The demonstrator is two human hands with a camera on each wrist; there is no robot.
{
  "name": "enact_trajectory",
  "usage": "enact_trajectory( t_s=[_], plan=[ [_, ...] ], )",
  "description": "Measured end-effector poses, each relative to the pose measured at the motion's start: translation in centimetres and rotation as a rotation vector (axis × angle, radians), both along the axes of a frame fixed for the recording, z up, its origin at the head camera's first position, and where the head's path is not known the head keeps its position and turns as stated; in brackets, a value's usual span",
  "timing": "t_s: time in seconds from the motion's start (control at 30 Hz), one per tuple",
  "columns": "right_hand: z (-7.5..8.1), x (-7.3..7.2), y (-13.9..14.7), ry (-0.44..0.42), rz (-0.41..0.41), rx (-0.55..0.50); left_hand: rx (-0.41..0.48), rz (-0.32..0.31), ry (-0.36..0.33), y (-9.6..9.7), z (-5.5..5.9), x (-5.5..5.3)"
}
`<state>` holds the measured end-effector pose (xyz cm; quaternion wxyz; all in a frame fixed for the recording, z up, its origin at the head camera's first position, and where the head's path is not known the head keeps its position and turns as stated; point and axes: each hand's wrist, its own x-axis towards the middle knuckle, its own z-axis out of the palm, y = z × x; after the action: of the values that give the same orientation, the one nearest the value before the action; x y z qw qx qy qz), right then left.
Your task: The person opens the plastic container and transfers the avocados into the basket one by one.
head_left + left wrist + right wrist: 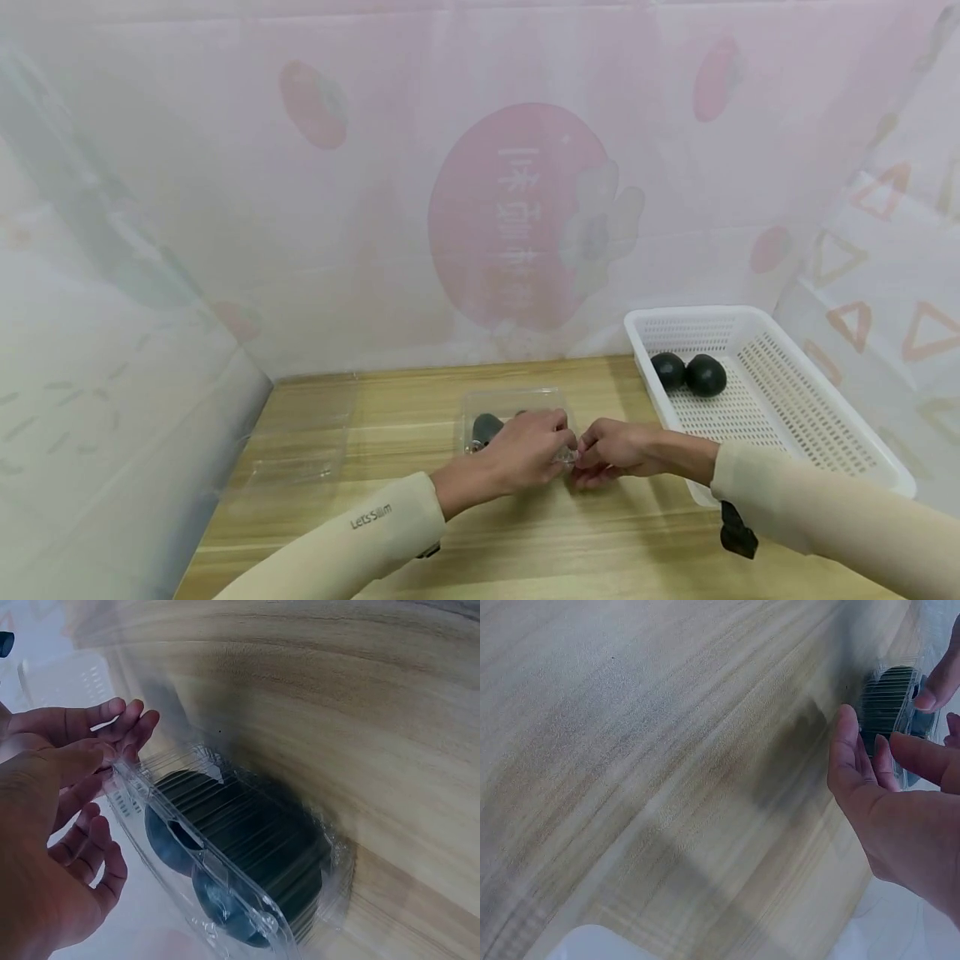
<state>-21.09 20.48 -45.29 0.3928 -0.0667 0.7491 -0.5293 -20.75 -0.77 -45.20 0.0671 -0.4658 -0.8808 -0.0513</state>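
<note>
Wooden table (420,533); white basket (825,433) at right holds two dark avocados (690,373). Clear clamshell box (517,417) at centre already holds dark fruit (225,847); judged partly packed. Left hand (525,454) and right hand (611,450) both pinch its near edge.

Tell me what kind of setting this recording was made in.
Probably a staged recording booth, not a real kitchen or shop: a wooden table is walled in by printed sheets. On it, both hands work at a clear plastic clamshell of dark round fruit, beside a white perforated basket holding two more.
</note>
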Motion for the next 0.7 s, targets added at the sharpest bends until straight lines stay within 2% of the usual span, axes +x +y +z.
enact_trajectory(
  t_s=[0.13,0.37,0.53,0.7],
  plan=[
    [-0.1,0.1,0.0,-0.025,-0.023,-0.022,-0.009,0.021,-0.021,0.4,-0.4,0.0],
    [-0.4,0.2,0.2,-0.032,-0.028,-0.055,-0.021,0.009,0.025,0.7,-1.0,0.0],
    [-0.6,0.2,0.3,-0.031,-0.016,-0.075,-0.004,0.013,0.02,0.8,-1.2,0.1],
    [-0.5,0.2,0.3,-0.029,-0.021,-0.083,0.014,0.003,0.059,0.8,-1.4,0.1]
  ],
)
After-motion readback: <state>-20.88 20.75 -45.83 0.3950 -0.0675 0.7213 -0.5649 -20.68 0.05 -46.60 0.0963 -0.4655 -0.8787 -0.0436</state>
